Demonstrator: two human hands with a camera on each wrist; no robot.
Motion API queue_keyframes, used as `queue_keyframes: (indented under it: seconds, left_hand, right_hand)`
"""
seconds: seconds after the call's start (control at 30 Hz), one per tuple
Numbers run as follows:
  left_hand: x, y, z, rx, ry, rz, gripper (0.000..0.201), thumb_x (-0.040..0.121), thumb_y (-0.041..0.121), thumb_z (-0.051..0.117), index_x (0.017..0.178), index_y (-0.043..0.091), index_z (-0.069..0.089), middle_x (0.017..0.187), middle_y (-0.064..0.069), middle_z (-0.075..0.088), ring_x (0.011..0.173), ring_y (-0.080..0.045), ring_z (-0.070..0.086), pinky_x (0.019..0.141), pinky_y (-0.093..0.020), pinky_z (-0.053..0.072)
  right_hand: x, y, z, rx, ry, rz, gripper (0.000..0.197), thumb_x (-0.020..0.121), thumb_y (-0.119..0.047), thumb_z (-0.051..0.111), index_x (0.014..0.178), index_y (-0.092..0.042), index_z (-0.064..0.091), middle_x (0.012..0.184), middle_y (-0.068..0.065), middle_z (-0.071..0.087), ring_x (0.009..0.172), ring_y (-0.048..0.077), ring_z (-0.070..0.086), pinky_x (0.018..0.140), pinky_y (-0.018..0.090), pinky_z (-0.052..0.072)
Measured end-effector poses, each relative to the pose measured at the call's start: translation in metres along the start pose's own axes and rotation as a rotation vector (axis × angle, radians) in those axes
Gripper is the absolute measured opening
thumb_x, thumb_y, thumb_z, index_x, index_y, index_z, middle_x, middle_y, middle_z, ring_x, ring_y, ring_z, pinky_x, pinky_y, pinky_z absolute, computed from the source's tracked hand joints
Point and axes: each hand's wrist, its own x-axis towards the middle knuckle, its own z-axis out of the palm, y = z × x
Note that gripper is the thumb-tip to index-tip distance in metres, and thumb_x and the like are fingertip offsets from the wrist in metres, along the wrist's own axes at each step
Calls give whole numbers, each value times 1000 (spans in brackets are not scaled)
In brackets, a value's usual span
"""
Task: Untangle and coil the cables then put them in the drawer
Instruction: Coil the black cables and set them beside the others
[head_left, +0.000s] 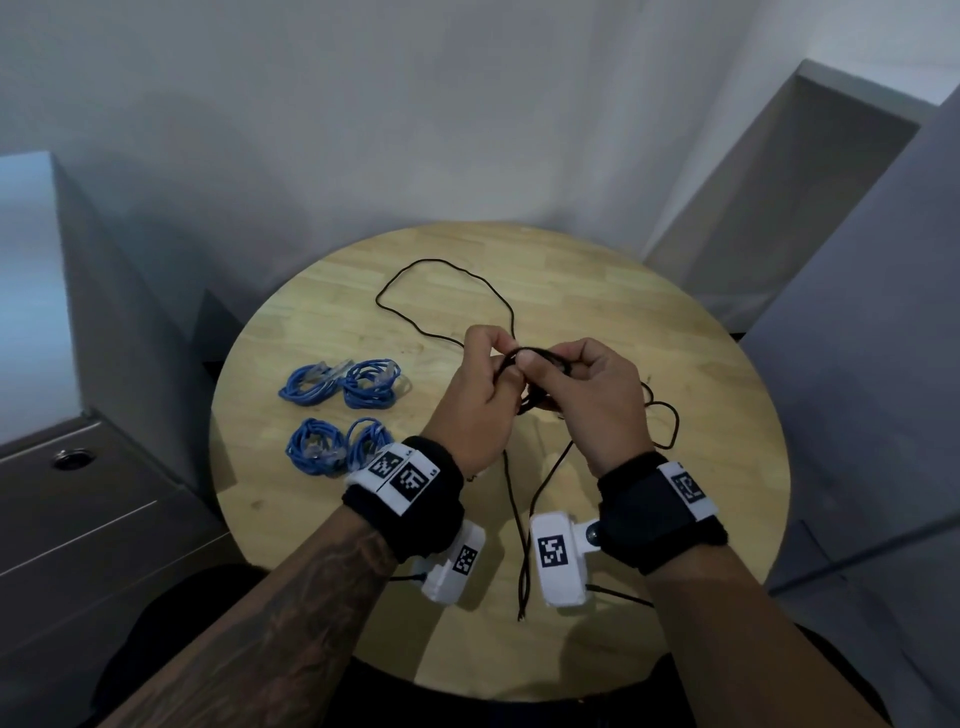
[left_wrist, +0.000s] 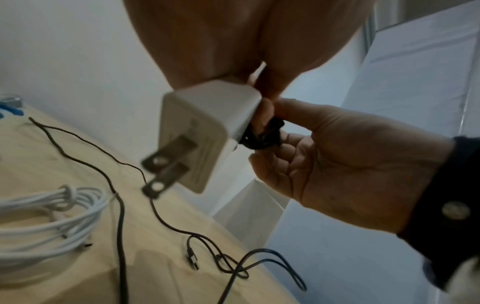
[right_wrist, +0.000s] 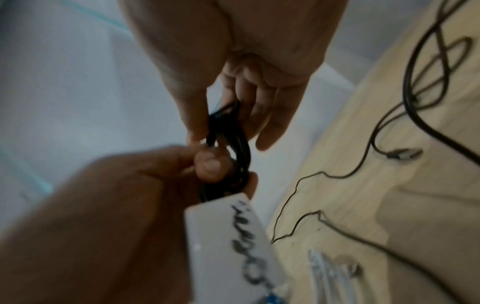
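Both hands are raised over the round wooden table (head_left: 675, 364) and share a bundle of black cable (head_left: 535, 358). My left hand (head_left: 493, 364) pinches its loops with the thumb and also holds a white plug adapter (left_wrist: 205, 131) in its curled fingers, prongs pointing down. Facing it, my right hand (head_left: 571, 364) pinches the same loops (right_wrist: 233, 139). The rest of the black cable trails onto the table, with a wide loop (head_left: 447, 296) behind the hands and two strands hanging toward me. Several coiled blue cables (head_left: 337, 387) lie at the table's left.
A grey drawer cabinet (head_left: 78, 519) stands to the left of the table, drawers closed. A coiled white cable (left_wrist: 52, 218) lies on the table under my left hand. A loose USB plug (left_wrist: 193, 260) on a black cable rests near the table edge. Grey walls and boxes surround the table.
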Motion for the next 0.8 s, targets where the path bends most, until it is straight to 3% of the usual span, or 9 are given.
queue_keyframes:
  seconds: [0.13,0.23,0.33,0.37,0.43,0.57,0.6,0.7,0.8]
  left_hand:
    - [-1,2,1,-83,7,-59,9,103,7,36,109,12,33,65,6,45,60,-13,42,60,-28,38]
    - [0,7,2,-218,26,-110,1,105,9,36,104,9,35,61,4,37,57,-13,34,55,-25,35]
    - [4,7,-3,-278,102,-124,7,105,8,36,99,12,38,57,10,37,53,-9,33,52,-21,31]
    - [5,6,-6,-287,127,-123,9,105,8,36,98,13,39,56,11,37,52,-8,32,52,-23,30]
    - [6,5,-8,-292,150,-116,9,105,9,36,98,14,39,56,10,36,52,-9,32,53,-24,29]
    - [5,7,-7,-313,140,-133,5,105,12,38,100,13,37,56,11,38,53,-9,34,54,-23,33]
    - [4,8,-7,-299,123,-138,3,104,12,39,102,14,37,57,11,40,54,-8,36,55,-22,35]
    - [0,9,-6,-217,89,-138,8,103,9,41,108,14,37,62,7,43,56,-6,39,54,-20,36]
    - [1,4,-7,-149,125,-131,6,104,12,40,108,15,37,67,6,45,54,-3,41,54,-18,38]
  right_hand:
    - [0,1,0,-125,83,-151,27,81,-26,83,78,-9,62,68,8,61,59,16,54,55,27,48]
    - [0,-3,1,-123,41,-182,23,87,-26,77,80,-8,65,69,12,64,58,14,54,54,24,45]
    - [-2,-10,-3,-52,-109,-119,20,100,-21,60,98,-8,75,88,9,75,78,19,70,65,28,58]
    - [-1,-10,-6,-40,-158,-90,21,101,-18,57,105,-11,76,96,6,76,87,19,71,73,31,60]
    - [1,-11,-10,-21,-212,-61,22,99,-9,57,113,-13,74,101,5,76,91,17,70,79,31,59]
    - [1,-11,-10,153,-218,20,17,96,-1,60,107,-10,68,82,18,69,81,28,65,59,17,51]
    - [1,-10,-9,205,-200,52,15,95,0,59,104,-10,67,81,17,71,80,29,66,60,17,51]
    - [0,-3,-6,309,-163,106,13,96,1,59,98,-10,65,88,16,74,84,26,69,79,31,56]
    - [-7,-2,-1,112,-148,-1,9,98,-4,59,101,-11,64,85,11,77,86,18,72,77,20,53]
